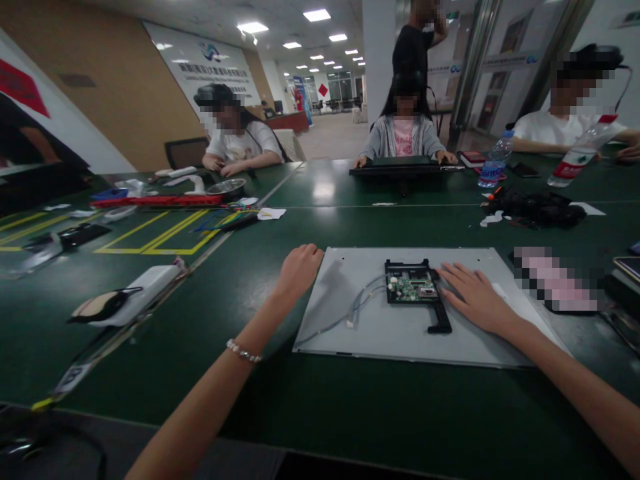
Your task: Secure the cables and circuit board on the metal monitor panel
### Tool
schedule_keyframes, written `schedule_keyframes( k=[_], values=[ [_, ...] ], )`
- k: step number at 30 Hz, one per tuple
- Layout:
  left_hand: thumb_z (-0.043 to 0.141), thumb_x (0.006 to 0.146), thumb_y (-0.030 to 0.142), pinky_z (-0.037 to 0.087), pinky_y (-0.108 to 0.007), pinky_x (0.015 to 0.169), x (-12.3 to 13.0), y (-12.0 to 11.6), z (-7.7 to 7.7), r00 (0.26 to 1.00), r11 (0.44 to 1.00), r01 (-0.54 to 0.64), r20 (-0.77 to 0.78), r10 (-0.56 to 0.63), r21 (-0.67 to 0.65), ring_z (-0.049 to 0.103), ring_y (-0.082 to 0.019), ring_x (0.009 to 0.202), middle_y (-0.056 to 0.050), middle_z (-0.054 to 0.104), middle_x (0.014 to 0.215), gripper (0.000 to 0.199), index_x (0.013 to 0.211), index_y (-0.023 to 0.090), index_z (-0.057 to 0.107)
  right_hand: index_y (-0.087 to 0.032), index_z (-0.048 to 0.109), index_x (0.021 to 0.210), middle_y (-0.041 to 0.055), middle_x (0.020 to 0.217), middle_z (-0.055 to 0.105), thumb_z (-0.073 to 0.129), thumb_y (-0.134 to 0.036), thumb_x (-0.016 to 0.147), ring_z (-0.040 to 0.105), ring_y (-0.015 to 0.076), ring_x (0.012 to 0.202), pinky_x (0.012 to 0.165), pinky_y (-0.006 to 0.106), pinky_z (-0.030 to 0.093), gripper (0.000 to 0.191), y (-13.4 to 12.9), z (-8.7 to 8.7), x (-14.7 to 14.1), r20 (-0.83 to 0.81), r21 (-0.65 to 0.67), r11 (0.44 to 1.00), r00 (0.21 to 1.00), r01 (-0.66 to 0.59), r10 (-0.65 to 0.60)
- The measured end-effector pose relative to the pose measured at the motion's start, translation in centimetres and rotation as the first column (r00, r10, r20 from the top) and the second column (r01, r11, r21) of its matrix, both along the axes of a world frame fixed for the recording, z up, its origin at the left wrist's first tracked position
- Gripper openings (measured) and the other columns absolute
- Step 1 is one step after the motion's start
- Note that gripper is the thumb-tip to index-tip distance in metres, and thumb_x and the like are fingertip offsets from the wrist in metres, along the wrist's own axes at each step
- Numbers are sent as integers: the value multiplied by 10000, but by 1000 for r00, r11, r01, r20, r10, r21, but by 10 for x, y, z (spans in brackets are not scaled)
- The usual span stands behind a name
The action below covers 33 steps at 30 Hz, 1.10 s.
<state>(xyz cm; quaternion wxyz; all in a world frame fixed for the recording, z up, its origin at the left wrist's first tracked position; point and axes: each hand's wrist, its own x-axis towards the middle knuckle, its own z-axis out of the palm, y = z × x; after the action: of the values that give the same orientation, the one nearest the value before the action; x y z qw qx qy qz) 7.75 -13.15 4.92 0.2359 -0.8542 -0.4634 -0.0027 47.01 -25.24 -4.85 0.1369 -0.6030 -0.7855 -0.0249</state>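
Observation:
A grey flat panel [365, 327] lies on the green table. On it sits a green circuit board [411, 287] in a black plastic frame [440, 320], with thin grey cables [361, 303] trailing to the left. My left hand [301, 267] is at the panel's upper left edge, its fingers bent against that edge; the thumb is hidden. Stretched over the panel's right half, my right hand [473, 293] has its fingers spread, and the fingertips reach the right side of the black frame.
To the right lie a pink phone [555, 280] and a black bundle [540, 207]. Two bottles, one clear blue [495, 160] and one red-labelled [575, 157], stand beyond. A white power strip [145, 293] lies left. Across the table, a person has both hands on a dark panel [405, 168].

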Motion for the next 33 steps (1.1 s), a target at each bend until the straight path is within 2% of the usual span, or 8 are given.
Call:
schedule_keyframes(
  k=[3,6,12,15,20,26,30,33],
  values=[
    [442,889,73,440,-329,774,28,-20,-4,996,996,91,-6,-91,-16,607,-227,891,-117,652,911,208,918,125,642,-246,346,1456,80,1511,373,280,-483,963,315,322,1385,1048,608,316,550,-1,0,0,-1,-1,1000,1000,-10,10],
    [441,895,73,440,-307,748,43,-31,-14,990,988,143,-5,-144,-62,619,-200,837,-96,667,888,202,926,132,632,-252,341,1461,85,1503,385,284,-479,961,324,327,1381,1045,610,323,552,-2,1,1,-8,9,1000,1000,-17,17],
    [412,907,96,447,-313,752,45,-37,-30,978,974,199,84,-190,-108,632,-190,803,-110,686,869,243,971,134,643,-236,339,1462,100,1499,390,286,-473,960,336,332,1373,1039,607,327,557,-1,2,1,2,3,1000,1000,-16,16],
    [397,905,97,455,-343,763,45,-38,-33,965,964,238,139,-222,-115,629,-203,801,-123,686,895,271,948,140,661,-233,346,1458,103,1498,390,290,-471,959,333,336,1373,1039,613,321,555,-1,1,1,5,-6,1000,1000,-16,16],
    [428,910,143,465,-345,832,45,-39,-31,929,952,288,272,-252,-102,610,-203,918,-102,670,1006,264,939,149,690,-235,339,1460,100,1502,385,286,-467,963,322,331,1380,1044,606,320,551,-1,1,2,3,-9,1000,1000,-12,12],
    [496,904,188,502,-286,799,48,-34,-28,765,902,399,602,-230,-163,628,-151,864,-69,673,970,224,967,164,710,-255,328,1465,94,1505,382,282,-471,965,323,331,1380,1045,611,316,547,-2,2,2,-8,-14,1000,1000,-14,14],
    [545,886,201,513,-297,808,64,-35,-20,672,873,463,702,-235,-152,646,-152,870,-59,704,934,188,926,176,726,-254,322,1465,90,1496,396,330,-451,951,323,328,1380,1054,612,308,551,-1,3,2,-59,-4,1000,998,7,-7],
    [577,867,195,516,-299,806,86,-42,-14,607,847,511,759,-236,-145,660,-154,856,-54,725,913,162,914,176,732,-250,342,1455,92,1469,433,376,-411,935,360,312,1362,1064,583,324,546,-3,14,-4,-177,71,997,984,23,-10]
  ],
)
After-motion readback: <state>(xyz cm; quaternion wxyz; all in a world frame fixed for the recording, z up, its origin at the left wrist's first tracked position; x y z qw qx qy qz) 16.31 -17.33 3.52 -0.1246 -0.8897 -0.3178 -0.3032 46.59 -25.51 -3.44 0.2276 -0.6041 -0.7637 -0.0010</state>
